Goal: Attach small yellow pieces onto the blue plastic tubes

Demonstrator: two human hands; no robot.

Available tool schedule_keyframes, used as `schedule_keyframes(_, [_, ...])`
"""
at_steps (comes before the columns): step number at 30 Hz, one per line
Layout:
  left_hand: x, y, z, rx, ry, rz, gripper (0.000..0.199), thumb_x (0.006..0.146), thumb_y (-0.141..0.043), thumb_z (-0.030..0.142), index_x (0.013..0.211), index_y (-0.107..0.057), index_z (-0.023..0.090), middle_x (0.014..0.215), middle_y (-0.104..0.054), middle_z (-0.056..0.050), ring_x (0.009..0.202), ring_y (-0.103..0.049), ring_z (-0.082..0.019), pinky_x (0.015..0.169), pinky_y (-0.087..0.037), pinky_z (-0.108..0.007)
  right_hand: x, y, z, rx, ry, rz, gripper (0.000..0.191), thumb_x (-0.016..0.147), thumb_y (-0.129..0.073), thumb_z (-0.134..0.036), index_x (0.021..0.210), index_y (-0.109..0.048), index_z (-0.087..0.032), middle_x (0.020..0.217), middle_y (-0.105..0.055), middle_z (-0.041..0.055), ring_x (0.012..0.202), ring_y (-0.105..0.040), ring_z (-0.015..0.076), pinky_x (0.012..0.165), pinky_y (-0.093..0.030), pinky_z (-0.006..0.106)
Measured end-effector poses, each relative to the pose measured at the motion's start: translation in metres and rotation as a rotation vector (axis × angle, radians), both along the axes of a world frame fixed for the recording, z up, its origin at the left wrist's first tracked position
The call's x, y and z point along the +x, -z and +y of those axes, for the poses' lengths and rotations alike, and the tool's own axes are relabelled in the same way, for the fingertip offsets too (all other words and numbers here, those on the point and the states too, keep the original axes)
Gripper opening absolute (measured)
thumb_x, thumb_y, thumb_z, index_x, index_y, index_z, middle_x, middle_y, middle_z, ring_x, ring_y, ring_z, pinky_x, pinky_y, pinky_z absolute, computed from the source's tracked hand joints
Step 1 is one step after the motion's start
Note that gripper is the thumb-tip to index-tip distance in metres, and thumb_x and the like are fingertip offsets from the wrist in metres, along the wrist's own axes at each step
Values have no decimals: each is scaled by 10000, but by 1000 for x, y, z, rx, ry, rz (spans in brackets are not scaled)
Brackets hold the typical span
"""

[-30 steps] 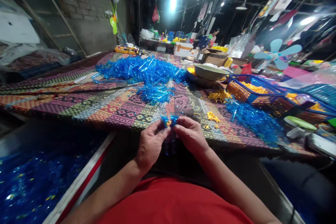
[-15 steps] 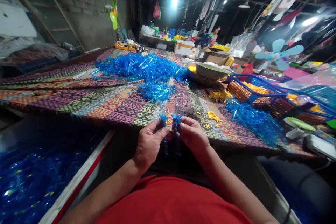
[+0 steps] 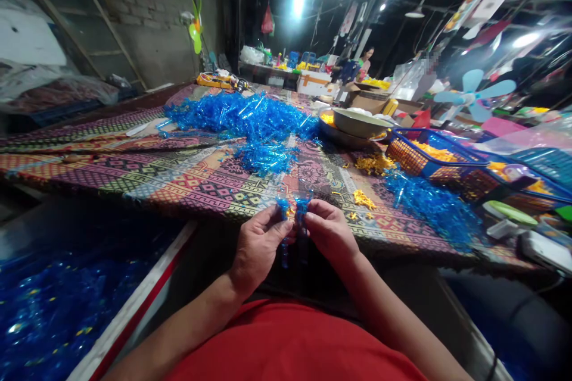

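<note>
Just off the table's front edge, my left hand pinches a clear blue plastic piece, whose lower end hangs beneath the fingers. A second clear blue plastic piece is pinched by my right hand, close beside the first. Between the fingertips shows a small yellow bit, too small to name. Beyond my hands lies a small heap of blue plastic pieces, with a larger blue heap behind it.
On the patterned cloth to the right are yellow pieces, more blue pieces, a blue basket, metal bowls and a fan. Bins of blue pieces flank my lap. A person is far back.
The two blue pieces are slightly closer together, and my left hand has shifted a little to the right. Both hands keep their pinch.
</note>
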State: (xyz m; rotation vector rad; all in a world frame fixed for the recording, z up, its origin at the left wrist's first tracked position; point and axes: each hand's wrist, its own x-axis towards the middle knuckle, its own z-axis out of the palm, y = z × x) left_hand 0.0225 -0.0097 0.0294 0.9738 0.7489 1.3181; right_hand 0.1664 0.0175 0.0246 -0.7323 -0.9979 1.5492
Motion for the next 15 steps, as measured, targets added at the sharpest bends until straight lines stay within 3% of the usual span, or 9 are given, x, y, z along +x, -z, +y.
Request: schedule_keyframes(15, [1, 1, 0, 35, 10, 25, 332, 760, -633, 221, 1091, -652, 194, 972, -690, -31, 843, -628, -163, 725, -516, -238, -1, 3, -2, 79, 96, -146, 199, 634, -769, -217, 811, -682, -184, 677, -650, -5, 496, -494, 73, 450, -393, 193])
